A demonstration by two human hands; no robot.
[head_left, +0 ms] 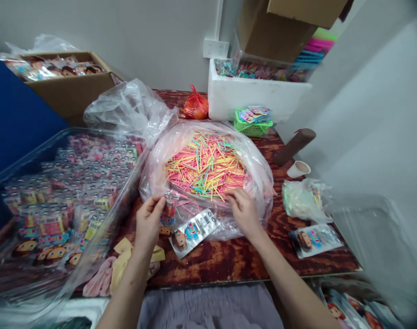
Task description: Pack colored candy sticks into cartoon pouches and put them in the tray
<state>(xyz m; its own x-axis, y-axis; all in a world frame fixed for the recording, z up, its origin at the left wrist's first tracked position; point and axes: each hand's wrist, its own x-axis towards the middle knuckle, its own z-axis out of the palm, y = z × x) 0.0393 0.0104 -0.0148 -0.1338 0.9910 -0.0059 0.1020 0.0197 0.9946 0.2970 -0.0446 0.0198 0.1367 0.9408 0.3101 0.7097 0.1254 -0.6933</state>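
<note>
L hand (151, 214): pinching clr plastic pkt (170, 208) | R hand (243, 211): at thin sticks (210, 164), grip unclear

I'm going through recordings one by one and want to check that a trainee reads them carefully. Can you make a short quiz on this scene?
1. Which hand holds the small packet?
2. True or false: sticks of several colours lie in the large plastic bag.
3. Where is the green basket?
a) inside the cardboard box
b) in front of the white box
c) under the table

Key:
1. The left hand.
2. True.
3. b
</note>
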